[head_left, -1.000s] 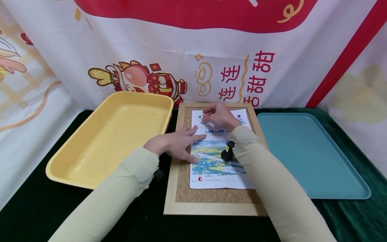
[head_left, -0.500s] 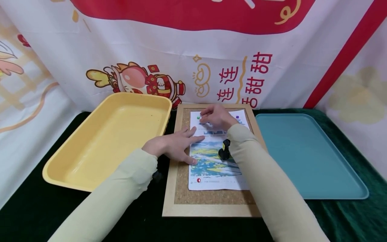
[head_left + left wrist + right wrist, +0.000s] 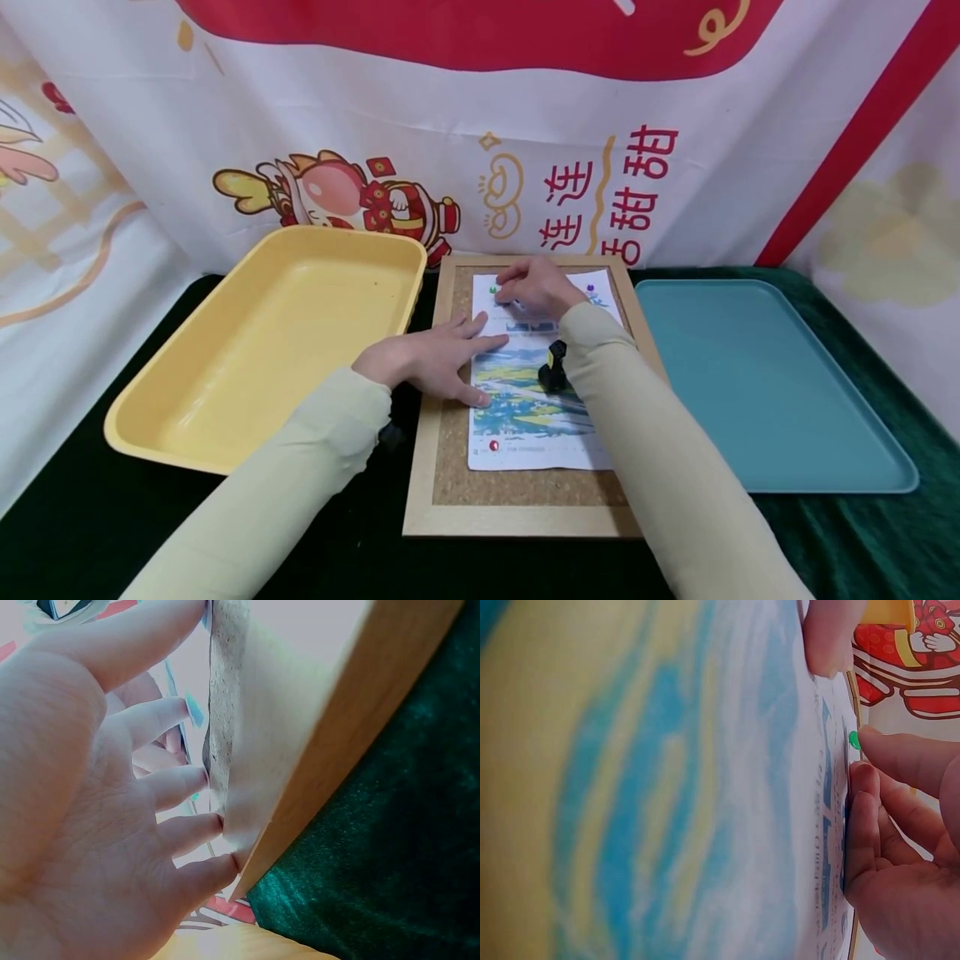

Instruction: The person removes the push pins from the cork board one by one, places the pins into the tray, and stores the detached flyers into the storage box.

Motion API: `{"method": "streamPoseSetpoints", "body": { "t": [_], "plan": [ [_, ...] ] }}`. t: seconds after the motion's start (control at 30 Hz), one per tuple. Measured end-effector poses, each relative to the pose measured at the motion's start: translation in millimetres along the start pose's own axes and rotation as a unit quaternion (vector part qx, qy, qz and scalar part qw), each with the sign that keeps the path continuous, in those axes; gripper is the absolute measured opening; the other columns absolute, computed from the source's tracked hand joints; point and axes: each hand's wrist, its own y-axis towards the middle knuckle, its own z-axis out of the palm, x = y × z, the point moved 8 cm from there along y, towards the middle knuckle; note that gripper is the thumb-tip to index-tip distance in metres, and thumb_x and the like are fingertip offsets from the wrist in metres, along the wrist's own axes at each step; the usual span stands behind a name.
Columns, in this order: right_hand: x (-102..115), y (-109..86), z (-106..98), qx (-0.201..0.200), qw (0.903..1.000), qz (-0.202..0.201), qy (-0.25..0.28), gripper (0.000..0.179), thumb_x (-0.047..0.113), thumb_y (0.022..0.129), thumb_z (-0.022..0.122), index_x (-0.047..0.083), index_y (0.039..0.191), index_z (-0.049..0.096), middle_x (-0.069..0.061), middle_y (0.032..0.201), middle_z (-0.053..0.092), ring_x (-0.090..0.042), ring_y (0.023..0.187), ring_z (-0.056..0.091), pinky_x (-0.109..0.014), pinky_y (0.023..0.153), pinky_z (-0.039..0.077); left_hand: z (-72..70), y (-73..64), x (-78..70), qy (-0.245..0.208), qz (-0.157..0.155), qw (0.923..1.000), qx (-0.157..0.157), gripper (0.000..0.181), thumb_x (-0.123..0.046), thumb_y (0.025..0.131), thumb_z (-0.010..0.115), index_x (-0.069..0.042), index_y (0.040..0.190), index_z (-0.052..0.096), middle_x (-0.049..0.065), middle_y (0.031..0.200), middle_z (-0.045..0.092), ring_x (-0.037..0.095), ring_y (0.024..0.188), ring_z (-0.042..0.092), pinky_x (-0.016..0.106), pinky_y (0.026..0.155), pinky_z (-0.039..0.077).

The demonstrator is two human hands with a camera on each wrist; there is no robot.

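A printed paper sheet (image 3: 525, 454) with a blue and yellow landscape lies on a wood-framed cork board (image 3: 457, 490). My left hand (image 3: 438, 358) rests with spread fingers on the sheet's left edge; in the left wrist view those fingers (image 3: 184, 836) reach over the frame. At the sheet's top left, my right hand (image 3: 542, 287) is at a small green pushpin (image 3: 853, 739). In the right wrist view one fingertip touches the pin, while the other fingers bend against the paper. Whether a second finger pinches the pin is hidden. A small purple pin (image 3: 590, 288) shows at the top right.
A yellow tub (image 3: 191, 433) stands left of the board, and a flat blue tray (image 3: 780, 392) lies to its right. Dark green cloth (image 3: 360, 542) covers the table. A printed curtain (image 3: 360, 100) hangs behind. A small red spot (image 3: 494, 446) marks the sheet's lower left.
Both hands stay in nearly the same places. The right wrist, with its black camera, has shifted slightly left; the view itself has moved a little.
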Motion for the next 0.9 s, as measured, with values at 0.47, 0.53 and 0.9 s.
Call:
{"method": "streamPoseSetpoints", "body": {
  "t": [0.47,0.53,0.9],
  "plan": [
    [4.5,4.9,2.9,-0.001,0.9999,-0.001,-0.015,0.026,0.019,0.098,0.076,0.015,0.124,0.075,-0.006,0.125,0.071,-0.024,0.117,0.062,-0.041,0.105,0.049,-1.0,-1.8,1.9,-0.003,-0.002,1.0,-0.002,0.091,-0.059,0.099,0.068,-0.034,0.171,0.019,0.007,0.181,-0.006,0.037,0.168,-0.008,0.059,0.135,0.01],
    [5.1,5.5,3.1,-0.002,0.9998,-0.002,-0.018,0.025,0.018,0.098,0.077,0.014,0.123,0.075,-0.006,0.123,0.071,-0.024,0.115,0.063,-0.041,0.104,0.049,-1.1,-2.0,1.7,-0.004,-0.002,1.0,-0.001,0.091,-0.059,0.099,0.068,-0.034,0.171,0.019,0.007,0.181,-0.006,0.037,0.168,-0.009,0.058,0.135,0.01],
    [4.1,9.2,3.2,-0.014,0.9997,0.005,-0.018,0.021,0.016,0.096,0.079,0.014,0.117,0.077,-0.006,0.124,0.072,-0.025,0.117,0.062,-0.045,0.111,0.046,-0.9,-0.8,0.3,0.0,0.001,1.0,0.003,0.091,-0.059,0.099,0.068,-0.034,0.172,0.018,0.008,0.181,-0.006,0.038,0.168,-0.007,0.058,0.135,0.01]
  ]
}}
